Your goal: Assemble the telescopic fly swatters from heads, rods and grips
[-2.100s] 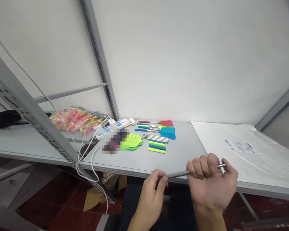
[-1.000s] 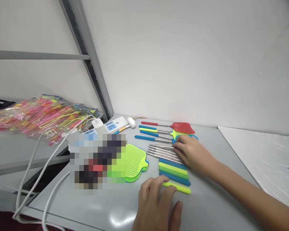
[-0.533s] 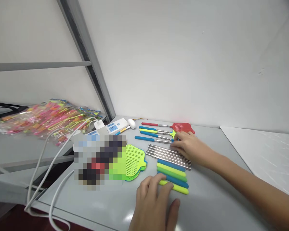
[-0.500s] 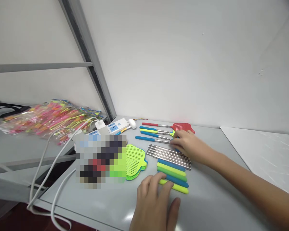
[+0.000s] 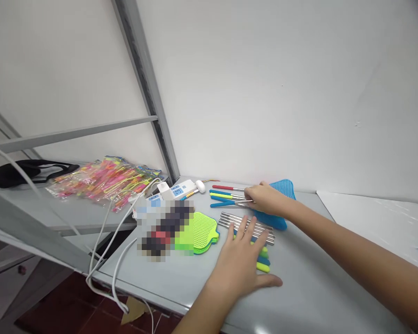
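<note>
Several fly swatters (image 5: pixel 226 196) with red, blue and yellow-green handles and metal shafts lie side by side near the wall. My right hand (image 5: pixel 264 198) is closed on a metal swatter shaft, covering part of the group. Blue swatter heads (image 5: pixel 283 186) stick out beyond and below it. My left hand (image 5: pixel 242 260) lies with spread fingers over loose blue and yellow-green handle grips (image 5: pixel 263 267), partly hiding them. Its fingertips reach the row of loose metal rods (image 5: pixel 226 219). Left of the rods are stacked yellow-green and blue swatter heads (image 5: pixel 205 232).
White power strips (image 5: pixel 179 190) and a white earphone case (image 5: pixel 200 186) sit at the back left. Long white cables (image 5: pixel 114 273) hang over the table edge. Plastic-bagged colourful items (image 5: pixel 107 181) and a black strap-like item (image 5: pixel 31 171) lie on the left shelf. A blurred patch (image 5: pixel 165 229) hides something.
My left hand has moved up and spread out over the grips and rods. My right hand has closed on a shaft; blue heads now show around it, while the red head is hidden.
</note>
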Tool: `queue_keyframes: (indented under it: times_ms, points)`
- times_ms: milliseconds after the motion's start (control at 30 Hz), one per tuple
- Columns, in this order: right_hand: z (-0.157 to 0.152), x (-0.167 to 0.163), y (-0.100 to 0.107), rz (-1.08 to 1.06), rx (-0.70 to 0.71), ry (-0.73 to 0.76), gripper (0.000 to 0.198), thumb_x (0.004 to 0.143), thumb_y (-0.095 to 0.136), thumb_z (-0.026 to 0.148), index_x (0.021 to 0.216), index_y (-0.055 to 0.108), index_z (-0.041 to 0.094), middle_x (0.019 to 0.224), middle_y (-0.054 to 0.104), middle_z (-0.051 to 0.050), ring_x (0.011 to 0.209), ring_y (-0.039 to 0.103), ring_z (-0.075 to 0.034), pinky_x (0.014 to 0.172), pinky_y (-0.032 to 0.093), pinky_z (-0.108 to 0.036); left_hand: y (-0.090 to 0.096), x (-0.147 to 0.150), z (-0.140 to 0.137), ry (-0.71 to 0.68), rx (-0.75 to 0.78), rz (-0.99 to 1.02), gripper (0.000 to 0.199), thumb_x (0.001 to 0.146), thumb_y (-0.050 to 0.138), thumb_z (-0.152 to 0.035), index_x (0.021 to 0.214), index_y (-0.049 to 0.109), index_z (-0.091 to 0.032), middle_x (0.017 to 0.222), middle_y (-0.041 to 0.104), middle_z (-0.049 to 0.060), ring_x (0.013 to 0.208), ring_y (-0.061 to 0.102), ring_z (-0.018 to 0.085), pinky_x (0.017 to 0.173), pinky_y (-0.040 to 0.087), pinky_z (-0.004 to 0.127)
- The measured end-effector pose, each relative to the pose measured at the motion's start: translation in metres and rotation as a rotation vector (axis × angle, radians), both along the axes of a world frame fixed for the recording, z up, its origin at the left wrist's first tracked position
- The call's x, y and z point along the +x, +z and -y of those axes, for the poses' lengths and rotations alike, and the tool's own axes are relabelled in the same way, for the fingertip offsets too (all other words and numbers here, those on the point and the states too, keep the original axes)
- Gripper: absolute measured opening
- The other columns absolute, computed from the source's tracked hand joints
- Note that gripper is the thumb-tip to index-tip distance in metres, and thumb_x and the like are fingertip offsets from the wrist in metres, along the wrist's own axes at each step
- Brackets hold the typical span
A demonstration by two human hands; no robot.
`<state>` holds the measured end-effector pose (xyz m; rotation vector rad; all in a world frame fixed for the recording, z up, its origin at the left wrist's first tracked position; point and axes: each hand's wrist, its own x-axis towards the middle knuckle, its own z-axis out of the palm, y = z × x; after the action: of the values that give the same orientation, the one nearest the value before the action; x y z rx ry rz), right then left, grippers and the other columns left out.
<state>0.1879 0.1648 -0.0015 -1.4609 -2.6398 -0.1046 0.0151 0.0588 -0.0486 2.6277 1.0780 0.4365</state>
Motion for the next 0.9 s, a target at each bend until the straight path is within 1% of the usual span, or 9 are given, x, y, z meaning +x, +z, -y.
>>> queue_keyframes:
  times_ms: [67,167,267,400,500,600,700,800,900]
  points:
    - [0.002,0.011,0.009,-0.011,0.021,-0.028,0.009,0.085,0.053,0.017,0.085,0.062,0.022,0.081,0.071,-0.007,0.073,0.061,-0.022,0.083,0.037,-0.038,-0.004,-0.001,-0.001,-0.001,0.007,-0.004,0.088,0.077,0.050,-0.077,0.149,0.033,-0.030,0.160,0.020,0.009,0.146,0.012,0.039,0.114,0.012,0.064]
    - [0.011,0.030,0.019,-0.058,0.051,-0.085,0.013,0.091,0.049,0.026,0.086,0.060,0.021,0.076,0.070,-0.006,0.069,0.061,-0.021,0.084,0.037,-0.038,-0.007,-0.001,-0.003,0.012,0.013,-0.030,0.084,0.080,0.047,-0.074,0.149,0.033,-0.029,0.160,0.021,0.009,0.145,0.013,0.040,0.113,0.013,0.065]
    - [0.029,0.053,0.021,-0.134,0.091,-0.167,0.022,0.095,0.042,0.035,0.088,0.058,0.021,0.076,0.069,-0.005,0.074,0.061,-0.022,0.079,0.039,-0.036,-0.007,0.004,-0.008,0.018,0.026,-0.056,0.083,0.081,0.047,-0.073,0.150,0.032,-0.029,0.159,0.022,0.010,0.146,0.012,0.040,0.113,0.012,0.065]
    - [0.057,0.081,0.010,-0.227,0.151,-0.263,0.024,0.098,0.036,0.035,0.097,0.054,0.021,0.081,0.068,-0.004,0.077,0.059,-0.022,0.080,0.040,-0.037,-0.006,0.015,-0.019,0.025,0.034,-0.093,0.084,0.082,0.046,-0.072,0.150,0.030,-0.027,0.159,0.022,0.012,0.146,0.013,0.039,0.113,0.012,0.064]
    - [0.075,0.096,-0.003,-0.314,0.185,-0.296,0.022,0.098,0.038,0.036,0.097,0.054,0.022,0.084,0.068,-0.004,0.077,0.059,-0.021,0.081,0.040,-0.037,-0.008,0.023,-0.029,0.034,0.037,-0.103,0.083,0.083,0.045,-0.071,0.150,0.030,-0.025,0.159,0.020,0.013,0.145,0.014,0.039,0.113,0.012,0.064]
    - [0.091,0.106,-0.015,-0.398,0.198,-0.326,0.021,0.096,0.043,0.039,0.098,0.056,0.022,0.085,0.068,-0.004,0.082,0.058,-0.023,0.077,0.042,-0.036,-0.009,0.029,-0.037,0.040,0.050,-0.106,0.082,0.084,0.044,-0.071,0.151,0.030,-0.025,0.160,0.019,0.013,0.146,0.014,0.039,0.113,0.012,0.064]
    - [0.102,0.112,-0.026,-0.430,0.211,-0.353,0.021,0.096,0.045,0.039,0.099,0.057,0.023,0.085,0.068,-0.005,0.083,0.057,-0.024,0.072,0.043,-0.035,-0.009,0.031,-0.039,0.039,0.068,-0.113,0.083,0.085,0.041,-0.073,0.151,0.028,-0.025,0.160,0.018,0.012,0.146,0.012,0.038,0.113,0.013,0.063]
    - [0.107,0.117,-0.034,-0.428,0.300,-0.310,0.016,0.096,0.047,0.036,0.098,0.057,0.023,0.083,0.067,-0.003,0.080,0.058,-0.022,0.073,0.043,-0.035,-0.007,0.030,-0.039,0.036,0.079,-0.137,0.088,0.084,0.036,-0.077,0.152,0.025,-0.024,0.160,0.018,0.013,0.146,0.011,0.038,0.113,0.011,0.064]
    - [0.105,0.119,-0.039,-0.414,0.424,-0.242,0.010,0.096,0.050,0.031,0.098,0.055,0.022,0.079,0.066,-0.001,0.068,0.058,-0.017,0.081,0.042,-0.037,-0.006,0.030,-0.037,0.031,0.103,-0.158,0.090,0.083,0.032,-0.079,0.153,0.024,-0.021,0.159,0.018,0.015,0.147,0.009,0.037,0.114,0.009,0.063]
